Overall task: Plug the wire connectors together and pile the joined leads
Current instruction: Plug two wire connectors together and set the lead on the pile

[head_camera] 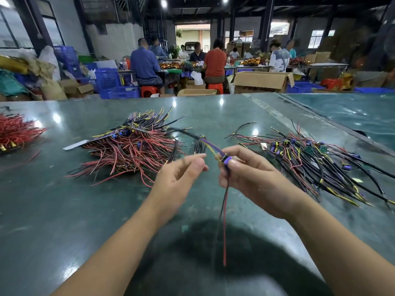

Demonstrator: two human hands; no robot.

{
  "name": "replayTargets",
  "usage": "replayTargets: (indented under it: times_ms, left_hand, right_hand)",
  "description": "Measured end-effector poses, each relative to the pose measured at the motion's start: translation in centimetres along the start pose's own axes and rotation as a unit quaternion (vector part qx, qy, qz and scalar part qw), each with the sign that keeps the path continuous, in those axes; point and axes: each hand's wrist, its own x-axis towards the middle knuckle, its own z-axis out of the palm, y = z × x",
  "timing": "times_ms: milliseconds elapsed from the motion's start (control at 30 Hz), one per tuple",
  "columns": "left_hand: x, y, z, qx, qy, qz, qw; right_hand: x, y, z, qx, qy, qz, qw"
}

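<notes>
1. My right hand (245,167) is just right of the frame's centre, held above the green surface (53,210), thumb and fingers pinching a purple connector (226,160).
2. From that connector a red and a black lead (224,210) hang down toward the lower middle of the frame, while a blurred black, purple and yellow wire (205,143) runs up and left from it.
3. My left hand (181,178) sits just left of the right one, fingers loosely bent with thumb and forefinger near each other; I cannot tell whether they pinch anything.
4. A big pile of red and black leads (132,150) lies on the surface left of centre.
5. A looser spread of black, yellow-marked leads (310,163) with purple connectors lies at the right.
6. A red wire bundle (15,131) sits at the left edge.
</notes>
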Motion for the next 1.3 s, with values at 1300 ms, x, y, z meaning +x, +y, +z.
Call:
replayTargets:
  times_ms: [1300]
  left_hand:
    - [0.7, -1.1, -2.1, -0.159, 0.006, -0.113, 0.981]
  right_hand:
    - [-0.2, 0.0, -1.4, -0.243, 0.082, 0.24, 0.936]
